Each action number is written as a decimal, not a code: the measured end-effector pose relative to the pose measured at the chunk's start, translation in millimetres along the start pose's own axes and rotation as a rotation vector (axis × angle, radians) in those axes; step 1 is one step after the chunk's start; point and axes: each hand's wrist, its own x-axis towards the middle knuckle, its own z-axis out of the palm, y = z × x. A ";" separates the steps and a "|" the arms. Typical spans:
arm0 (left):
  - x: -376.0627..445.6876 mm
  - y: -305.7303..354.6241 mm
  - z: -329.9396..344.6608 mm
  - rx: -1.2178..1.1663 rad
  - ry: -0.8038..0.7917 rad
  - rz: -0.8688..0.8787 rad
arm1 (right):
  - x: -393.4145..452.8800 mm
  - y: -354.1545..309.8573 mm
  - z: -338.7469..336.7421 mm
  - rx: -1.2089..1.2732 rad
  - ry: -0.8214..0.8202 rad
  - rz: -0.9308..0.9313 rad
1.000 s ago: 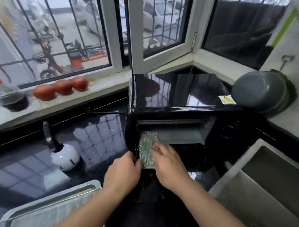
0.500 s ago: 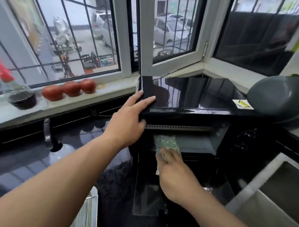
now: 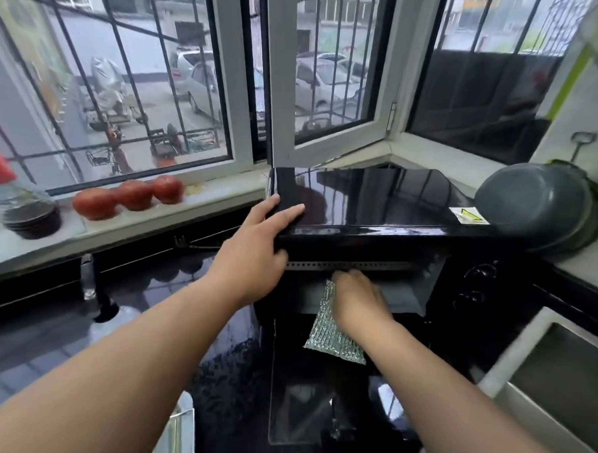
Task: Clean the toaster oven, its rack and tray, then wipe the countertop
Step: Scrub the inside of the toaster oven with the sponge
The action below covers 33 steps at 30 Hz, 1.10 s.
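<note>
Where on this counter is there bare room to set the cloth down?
Bare patch: dark countertop between the windowsill and the left hand's forearm. The toaster oven's glossy top is also bare. Crowded: the oven mouth, with the right hand and scrubbing cloth over the open door.

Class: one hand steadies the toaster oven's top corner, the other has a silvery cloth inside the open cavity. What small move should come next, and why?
Probably sweep the silvery cloth sideways along the cavity floor. The right hand already presses it inside the toaster oven, the door lies folded down, and the left hand braces the top corner, so the oven should not slide.
</note>
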 end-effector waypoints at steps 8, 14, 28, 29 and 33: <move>3.6 -22.3 -6.4 -0.172 -0.089 0.054 | -15.8 -14.8 20.2 0.182 0.116 -0.195; 2.2 -28.3 -1.4 -0.200 -0.061 0.055 | -5.1 -10.8 33.1 0.207 0.289 -0.150; 1.0 -30.2 -2.3 -0.254 -0.096 0.033 | 1.3 -34.4 35.0 0.121 -0.088 -0.308; 0.6 -29.6 -2.5 -0.257 -0.102 0.025 | 2.6 -35.1 31.4 0.109 -0.096 -0.289; -1.5 -29.1 -0.8 -0.243 -0.092 0.010 | -26.4 -35.5 28.5 0.069 -0.126 -0.372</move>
